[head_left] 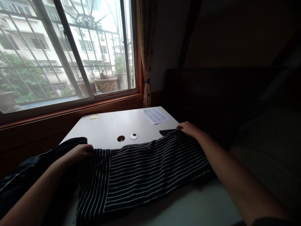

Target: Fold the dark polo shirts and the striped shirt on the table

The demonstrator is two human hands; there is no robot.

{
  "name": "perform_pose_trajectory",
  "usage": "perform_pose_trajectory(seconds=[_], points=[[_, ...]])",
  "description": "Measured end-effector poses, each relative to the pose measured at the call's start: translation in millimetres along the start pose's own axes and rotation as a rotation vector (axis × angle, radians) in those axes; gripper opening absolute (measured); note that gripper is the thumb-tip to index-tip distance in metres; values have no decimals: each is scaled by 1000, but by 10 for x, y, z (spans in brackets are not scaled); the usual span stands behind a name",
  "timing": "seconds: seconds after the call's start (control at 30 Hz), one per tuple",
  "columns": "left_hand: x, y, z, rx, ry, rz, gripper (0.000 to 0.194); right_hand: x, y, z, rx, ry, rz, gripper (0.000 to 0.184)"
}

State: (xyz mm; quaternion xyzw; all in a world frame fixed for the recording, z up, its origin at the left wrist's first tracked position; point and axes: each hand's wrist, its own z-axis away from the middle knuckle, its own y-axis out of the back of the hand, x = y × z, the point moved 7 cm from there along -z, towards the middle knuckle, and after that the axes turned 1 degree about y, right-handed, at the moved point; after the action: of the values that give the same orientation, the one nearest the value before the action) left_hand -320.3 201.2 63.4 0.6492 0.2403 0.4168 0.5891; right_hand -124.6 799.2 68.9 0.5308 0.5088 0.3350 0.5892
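Observation:
A black garment with thin white stripes (150, 169) stretches across the white table (108, 125), its kind not plain from here. My left hand (81, 151) is closed on its far left corner, fingers curled over the cloth. At the far right corner, my right hand (188, 128) pinches the edge. Stripes run crosswise over most of the cloth and turn lengthwise on the left part. A dark flap of cloth (167, 132) pokes out beyond the far edge near my right hand.
Dark clothing (30, 166) lies piled at the left, beside my left forearm. On the table are a printed sheet (156, 115), a yellow note (93, 116), a round hole (121, 138) and a white disc (134, 136). Behind it are a barred window (94, 53) and a curtain (147, 62).

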Motion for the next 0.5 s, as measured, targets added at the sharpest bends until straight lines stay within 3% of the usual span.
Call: perform_pose_trajectory(seconds=[0.07, 0.13, 0.23, 0.37, 0.5], points=[[-25, -107, -113, -41, 27, -105, 27, 85, -126, -19, 94, -21, 76, 34], [-20, -169, -146, -11, 17, -202, 31, 251, -199, 33, 175, -40, 98, 38], [9, -226, -113, 37, -43, -242, 33, 650, -261, 217, 244, -124, 27, 35], [-113, -262, -95, -3, 12, -218, 33, 1217, -459, 615, 117, -357, -160, 25], [-126, -205, -119, 41, -45, -217, 36, 1407, -662, 1061, -45, -459, -351, 33]])
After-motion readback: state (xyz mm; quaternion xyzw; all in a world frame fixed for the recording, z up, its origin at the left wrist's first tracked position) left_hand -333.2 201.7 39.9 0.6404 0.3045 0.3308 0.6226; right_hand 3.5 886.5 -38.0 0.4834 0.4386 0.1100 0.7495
